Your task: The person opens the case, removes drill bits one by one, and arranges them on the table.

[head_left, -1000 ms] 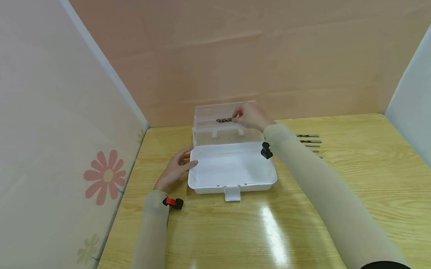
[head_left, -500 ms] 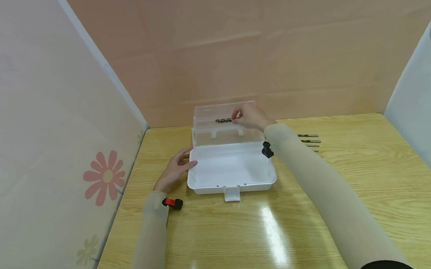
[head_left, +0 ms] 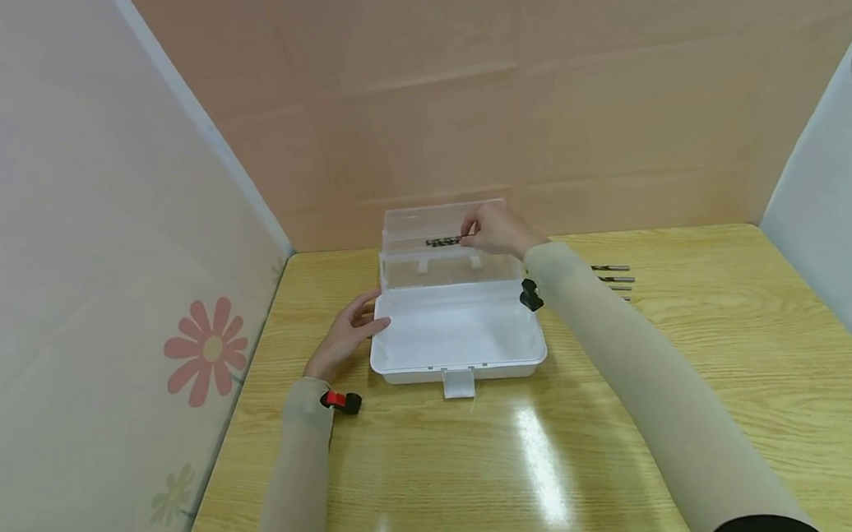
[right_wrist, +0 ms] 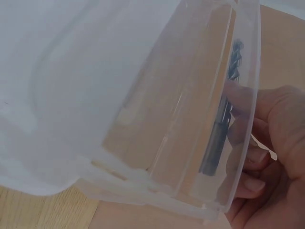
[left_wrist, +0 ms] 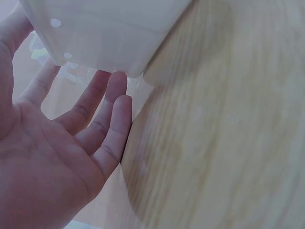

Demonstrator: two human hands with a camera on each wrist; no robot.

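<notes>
**Drill bit held at the clear lid of an open white box**

Centrally on a wooden surface [head_left: 629,417], a white plastic box [head_left: 457,334] is seen open, its clear lid [head_left: 445,248] raised upright at the far side. A dark twist drill bit [head_left: 442,241] is pinched at one end by the fingers [head_left: 471,231] of the right hand [head_left: 493,230] and is held roughly level against the raised lid. Through the right wrist view, the bit [right_wrist: 224,119] is seen behind the transparent lid wall, gripped by curled fingertips [right_wrist: 252,157]. The left hand [head_left: 345,334] is laid flat on the surface with fingers relaxed and straight, the tips touching the left wall of the box; nothing is grasped by it. More drill bits [head_left: 612,278] are lined up on the surface to the right of the box, partly hidden behind the right sleeve [head_left: 626,367]. Panels with flower prints [head_left: 205,350] are set around the surface.
</notes>
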